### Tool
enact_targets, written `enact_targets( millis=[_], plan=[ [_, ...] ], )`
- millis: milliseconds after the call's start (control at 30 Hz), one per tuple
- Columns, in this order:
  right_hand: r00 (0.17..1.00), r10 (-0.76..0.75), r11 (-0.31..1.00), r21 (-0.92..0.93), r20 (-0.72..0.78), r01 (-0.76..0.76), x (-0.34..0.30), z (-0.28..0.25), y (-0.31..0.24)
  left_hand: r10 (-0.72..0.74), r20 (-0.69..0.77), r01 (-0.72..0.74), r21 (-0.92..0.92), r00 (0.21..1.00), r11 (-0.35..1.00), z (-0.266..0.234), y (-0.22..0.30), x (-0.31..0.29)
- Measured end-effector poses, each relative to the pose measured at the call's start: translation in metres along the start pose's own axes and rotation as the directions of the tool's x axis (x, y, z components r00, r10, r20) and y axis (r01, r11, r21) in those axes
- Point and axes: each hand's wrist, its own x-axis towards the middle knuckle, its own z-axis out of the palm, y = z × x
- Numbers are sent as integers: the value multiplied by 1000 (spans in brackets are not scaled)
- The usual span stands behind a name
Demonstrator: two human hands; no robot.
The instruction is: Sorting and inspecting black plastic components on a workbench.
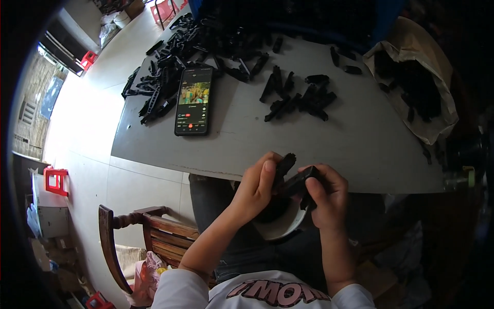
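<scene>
My left hand (252, 189) is closed around a dark, narrow black plastic piece (286, 164), its thumb along the side. Close beside it, my right hand (330, 198) grips a longer black plastic piece (299, 180) between thumb and fingers. The two pieces come very near each other; whether they touch or join, I cannot tell. Both hands are just in front of the table edge, above a pale bowl (294, 229) on my lap with dark contents. Beyond my hands, a loose group of similar black plastic pieces (309, 100) lies on the grey table (236, 139).
A phone (193, 103) with a lit screen lies beside a big heap of black pieces (167, 77). At right stands an open paper bag (446, 98) holding more dark pieces. A blue container (387, 26) is at the back. A wooden chair (170, 238) is at my left.
</scene>
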Motion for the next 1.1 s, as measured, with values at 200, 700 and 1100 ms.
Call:
enact_targets(
  millis=[200,700,1100],
  plan=[
    [905,-407,770,-486,127,414,9,-11,13,325,121,-346,409,938,844,8,12,-3],
    [964,-171,966,-226,-203,124,70,-79,-13,455,49,-358,694,889,624,1,10,59],
    [958,-143,-217,-952,248,214,143,-76,-22,593,71,-83,997,802,-7,1,2,118]
  ],
)
